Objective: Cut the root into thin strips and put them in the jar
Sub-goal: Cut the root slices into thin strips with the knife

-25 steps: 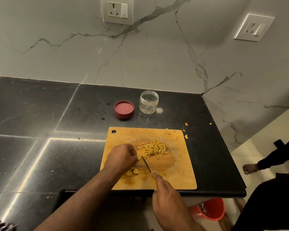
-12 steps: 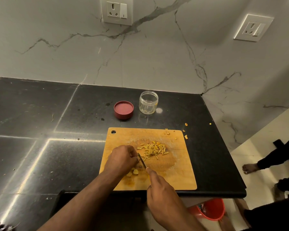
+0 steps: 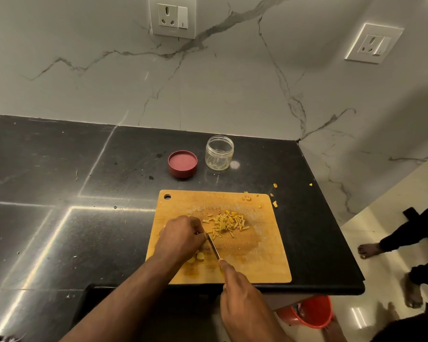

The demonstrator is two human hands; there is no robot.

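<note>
I'm looking at a home kitchen: black stone surface (image 3: 59, 193), marble-look wall (image 3: 232, 95) with sockets (image 3: 172, 18), wooden cutting board (image 3: 262, 262).

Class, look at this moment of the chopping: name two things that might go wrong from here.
1. The knife blade runs right beside the left hand curled over the root, so a slip may nick a finger.
2. Bits already lie off the board; more strips may scatter before reaching the jar.

One cutting board (image 3: 255, 265), one knife (image 3: 213, 248), one jar (image 3: 219, 153), one lid (image 3: 182, 163), two wall sockets (image 3: 172, 18), one red bucket (image 3: 313, 312)
</note>
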